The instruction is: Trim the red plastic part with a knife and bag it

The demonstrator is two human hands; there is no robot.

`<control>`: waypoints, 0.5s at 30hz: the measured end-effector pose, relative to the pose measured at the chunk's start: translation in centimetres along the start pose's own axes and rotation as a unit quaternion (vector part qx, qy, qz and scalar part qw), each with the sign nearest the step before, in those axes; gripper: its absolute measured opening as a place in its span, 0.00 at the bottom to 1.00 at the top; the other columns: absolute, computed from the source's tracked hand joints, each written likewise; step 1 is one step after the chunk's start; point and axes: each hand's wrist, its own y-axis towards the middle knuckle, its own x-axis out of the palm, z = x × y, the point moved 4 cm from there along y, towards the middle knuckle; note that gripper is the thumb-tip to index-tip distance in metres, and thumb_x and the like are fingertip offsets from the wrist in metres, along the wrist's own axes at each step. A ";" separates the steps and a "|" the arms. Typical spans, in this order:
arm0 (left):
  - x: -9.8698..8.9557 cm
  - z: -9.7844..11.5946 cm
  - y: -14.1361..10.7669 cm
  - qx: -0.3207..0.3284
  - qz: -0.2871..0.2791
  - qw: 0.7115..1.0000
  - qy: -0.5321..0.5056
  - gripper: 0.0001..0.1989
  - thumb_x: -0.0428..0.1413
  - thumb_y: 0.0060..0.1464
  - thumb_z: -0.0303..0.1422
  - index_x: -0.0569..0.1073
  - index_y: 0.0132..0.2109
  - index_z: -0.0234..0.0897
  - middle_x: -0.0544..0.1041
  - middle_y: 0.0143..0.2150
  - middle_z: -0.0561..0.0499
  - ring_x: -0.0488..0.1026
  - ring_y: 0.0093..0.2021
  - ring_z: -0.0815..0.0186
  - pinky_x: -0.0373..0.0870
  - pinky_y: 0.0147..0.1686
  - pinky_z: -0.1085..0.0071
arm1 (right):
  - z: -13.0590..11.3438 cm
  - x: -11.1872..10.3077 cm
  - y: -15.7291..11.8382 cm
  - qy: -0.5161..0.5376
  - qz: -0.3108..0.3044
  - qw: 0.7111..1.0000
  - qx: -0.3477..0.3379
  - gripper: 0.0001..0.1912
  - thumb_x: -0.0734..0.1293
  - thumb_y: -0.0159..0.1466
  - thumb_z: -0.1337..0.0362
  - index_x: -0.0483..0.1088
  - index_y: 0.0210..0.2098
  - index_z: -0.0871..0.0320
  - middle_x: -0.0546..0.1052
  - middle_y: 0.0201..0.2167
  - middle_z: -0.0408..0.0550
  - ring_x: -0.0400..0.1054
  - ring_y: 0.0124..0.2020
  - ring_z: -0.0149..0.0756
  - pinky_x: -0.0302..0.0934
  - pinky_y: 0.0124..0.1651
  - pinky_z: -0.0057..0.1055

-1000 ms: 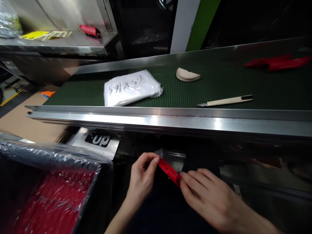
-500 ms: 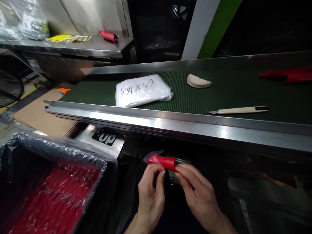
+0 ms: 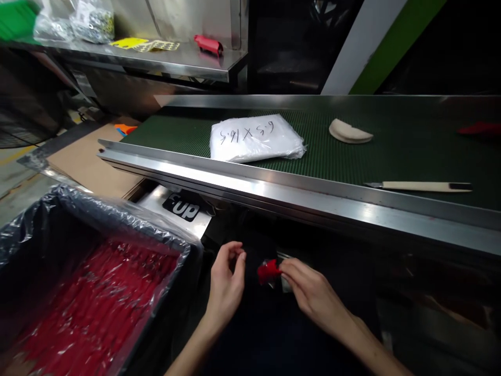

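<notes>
My right hand [image 3: 311, 290] pinches a small red plastic part [image 3: 267, 271] in a clear sleeve, held end-on below the steel edge of the conveyor [image 3: 297, 196]. A few centimetres to the left of the part, my left hand [image 3: 226, 284] hangs with curled fingers and holds nothing. Both hands are over a dark gap in front of the conveyor. At the lower left stands a black bin [image 3: 23, 235] lined with clear plastic and filled with several bagged red parts [image 3: 97, 308].
On the green belt lie a white bag stack marked in pen [image 3: 254, 138], a beige curved piece [image 3: 348, 133], a knife with a pale handle [image 3: 422, 186] and a red item [image 3: 479, 129] at the right edge. A steel table [image 3: 164, 57] behind carries yellow sheets and a red part.
My left hand has let go of the red part and drawn away to the left. The right hand has turned the part end-on. The view has swung left.
</notes>
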 end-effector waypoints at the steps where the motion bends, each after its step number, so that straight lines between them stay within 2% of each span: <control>1: 0.0 -0.7 0.1 -0.019 -0.013 1.000 0.005 0.09 0.52 0.61 0.36 0.68 0.47 0.38 0.73 0.42 0.48 0.72 0.43 0.62 0.66 0.45 0.64 | 0.5 0.2 -0.3 0.008 0.005 1.000 0.014 0.14 0.53 0.70 0.73 0.66 0.48 0.56 0.72 0.44 0.50 0.68 0.44 0.35 0.66 0.46 0.33; 4: 0.9 -1.9 -0.5 -0.071 -0.070 0.995 0.013 0.12 0.55 0.59 0.39 0.70 0.45 0.36 0.74 0.37 0.50 0.72 0.38 0.62 0.66 0.41 0.63 | 1.2 0.3 -1.0 0.019 -0.003 0.999 0.026 0.12 0.55 0.71 0.70 0.66 0.48 0.54 0.72 0.44 0.48 0.69 0.44 0.35 0.66 0.47 0.33; 8: 3.2 -1.9 -1.9 -0.096 -0.128 0.987 -0.018 0.12 0.55 0.59 0.39 0.72 0.43 0.35 0.75 0.34 0.51 0.71 0.35 0.63 0.67 0.37 0.65 | 0.3 0.2 -1.1 0.011 -0.022 1.000 0.008 0.13 0.55 0.71 0.70 0.67 0.49 0.52 0.72 0.47 0.48 0.68 0.46 0.35 0.67 0.47 0.32; 12: 4.0 -1.5 -3.1 -0.081 -0.095 0.992 -0.019 0.10 0.48 0.62 0.33 0.72 0.37 0.36 0.74 0.33 0.49 0.71 0.34 0.64 0.67 0.37 0.66 | -0.5 -0.1 -1.3 -0.002 -0.022 0.998 -0.054 0.19 0.56 0.68 0.72 0.67 0.54 0.50 0.70 0.52 0.51 0.68 0.52 0.37 0.69 0.49 0.32; 15: 3.8 -0.9 -4.2 -0.033 -0.078 0.996 0.009 0.10 0.48 0.60 0.31 0.73 0.36 0.37 0.75 0.34 0.46 0.72 0.36 0.62 0.69 0.38 0.66 | -0.3 0.2 -1.8 -0.047 0.017 0.989 -0.138 0.24 0.59 0.63 0.69 0.67 0.56 0.45 0.71 0.55 0.48 0.70 0.52 0.41 0.73 0.45 0.32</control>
